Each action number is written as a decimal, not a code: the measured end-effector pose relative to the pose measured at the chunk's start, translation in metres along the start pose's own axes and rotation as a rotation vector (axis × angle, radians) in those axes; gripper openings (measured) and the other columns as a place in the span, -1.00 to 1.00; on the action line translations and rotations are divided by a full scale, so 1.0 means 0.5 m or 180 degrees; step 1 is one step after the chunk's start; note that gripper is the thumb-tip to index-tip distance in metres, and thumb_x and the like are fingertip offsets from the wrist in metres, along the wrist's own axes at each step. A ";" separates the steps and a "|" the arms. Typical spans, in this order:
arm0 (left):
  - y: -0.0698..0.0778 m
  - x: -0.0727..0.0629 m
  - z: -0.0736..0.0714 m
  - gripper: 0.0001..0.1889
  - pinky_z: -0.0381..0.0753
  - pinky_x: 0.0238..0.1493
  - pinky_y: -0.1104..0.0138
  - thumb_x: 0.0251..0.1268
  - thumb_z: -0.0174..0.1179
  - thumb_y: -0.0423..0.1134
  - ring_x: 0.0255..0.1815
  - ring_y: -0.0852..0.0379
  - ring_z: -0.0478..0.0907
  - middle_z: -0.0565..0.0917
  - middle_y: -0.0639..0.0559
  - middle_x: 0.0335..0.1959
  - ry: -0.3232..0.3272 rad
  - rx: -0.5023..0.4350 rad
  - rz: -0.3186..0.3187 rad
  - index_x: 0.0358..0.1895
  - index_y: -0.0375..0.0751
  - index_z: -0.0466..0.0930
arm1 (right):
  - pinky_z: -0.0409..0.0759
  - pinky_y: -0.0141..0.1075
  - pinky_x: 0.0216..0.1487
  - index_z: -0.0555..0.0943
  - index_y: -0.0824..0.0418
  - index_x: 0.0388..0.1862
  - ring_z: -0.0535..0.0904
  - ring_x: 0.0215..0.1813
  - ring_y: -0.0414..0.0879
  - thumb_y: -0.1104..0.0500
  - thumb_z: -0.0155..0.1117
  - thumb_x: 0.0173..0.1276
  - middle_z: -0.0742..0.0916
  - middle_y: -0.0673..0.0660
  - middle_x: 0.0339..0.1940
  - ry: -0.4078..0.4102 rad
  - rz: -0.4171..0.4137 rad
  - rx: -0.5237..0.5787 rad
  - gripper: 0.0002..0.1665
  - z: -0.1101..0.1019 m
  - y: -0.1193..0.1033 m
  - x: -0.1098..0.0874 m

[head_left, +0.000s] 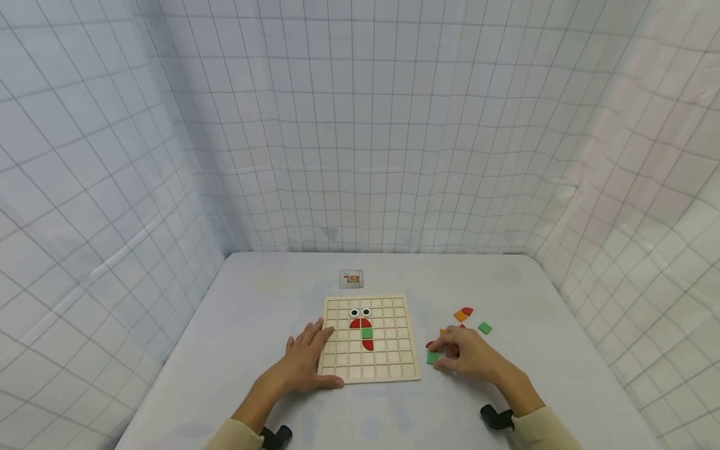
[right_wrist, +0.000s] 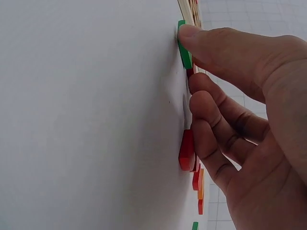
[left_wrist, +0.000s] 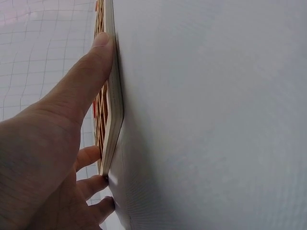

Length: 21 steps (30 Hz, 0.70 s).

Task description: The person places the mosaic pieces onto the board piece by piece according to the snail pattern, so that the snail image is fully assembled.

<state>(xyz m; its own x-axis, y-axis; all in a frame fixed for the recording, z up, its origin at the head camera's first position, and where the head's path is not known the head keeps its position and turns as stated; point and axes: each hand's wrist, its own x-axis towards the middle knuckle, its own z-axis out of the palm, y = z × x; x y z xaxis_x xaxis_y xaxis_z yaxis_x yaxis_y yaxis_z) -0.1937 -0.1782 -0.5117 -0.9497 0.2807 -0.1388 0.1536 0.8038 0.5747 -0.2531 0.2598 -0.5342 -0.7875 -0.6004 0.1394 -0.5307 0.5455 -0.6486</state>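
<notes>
Well, your right hand pinches the green square, but its curled fingers could nudge the nearby red piece, while your splayed left hand touches the board.

From my end this looks like a lab-style booth tbh, with grid-lined white sheets walling in a white table on three sides.
</notes>
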 end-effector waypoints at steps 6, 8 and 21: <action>-0.004 -0.004 0.002 0.30 -0.03 0.75 -0.72 0.16 0.82 0.22 0.96 -0.58 0.01 0.08 -0.39 0.96 -0.0001 -0.0017 0.0014 0.85 -0.19 0.26 | 0.51 -0.45 -0.25 0.95 -0.01 0.06 0.45 -0.31 -0.34 0.17 0.81 0.40 0.68 -0.07 -0.32 -0.0006 0.0056 -0.0042 -0.71 0.006 -0.005 -0.003; -0.007 -0.003 0.003 0.30 -0.02 0.74 -0.72 0.15 0.82 0.22 0.96 -0.58 0.01 0.09 -0.39 0.95 0.0002 -0.0009 0.0017 0.85 -0.19 0.26 | 0.51 -0.45 -0.24 0.95 -0.02 0.05 0.46 -0.30 -0.33 0.18 0.80 0.41 0.67 -0.06 -0.31 -0.0009 0.0049 -0.0047 -0.72 0.007 -0.005 -0.003; -0.011 0.001 0.000 0.31 -0.02 0.71 -0.75 0.16 0.81 0.24 0.95 -0.61 0.01 0.08 -0.41 0.95 -0.0002 -0.0031 0.0093 0.86 -0.21 0.24 | 0.59 -0.46 -0.22 0.92 0.00 -0.02 0.55 -0.27 -0.35 0.22 0.78 0.43 0.72 -0.10 -0.27 -0.0018 -0.0125 -0.0171 -0.77 0.007 -0.002 0.007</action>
<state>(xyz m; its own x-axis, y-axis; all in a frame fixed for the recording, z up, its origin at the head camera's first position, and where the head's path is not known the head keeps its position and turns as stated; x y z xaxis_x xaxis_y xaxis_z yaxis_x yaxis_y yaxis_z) -0.1952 -0.1825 -0.5149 -0.9446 0.3045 -0.1224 0.1787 0.7901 0.5864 -0.2543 0.2550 -0.5360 -0.7641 -0.6251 0.1597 -0.5774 0.5521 -0.6016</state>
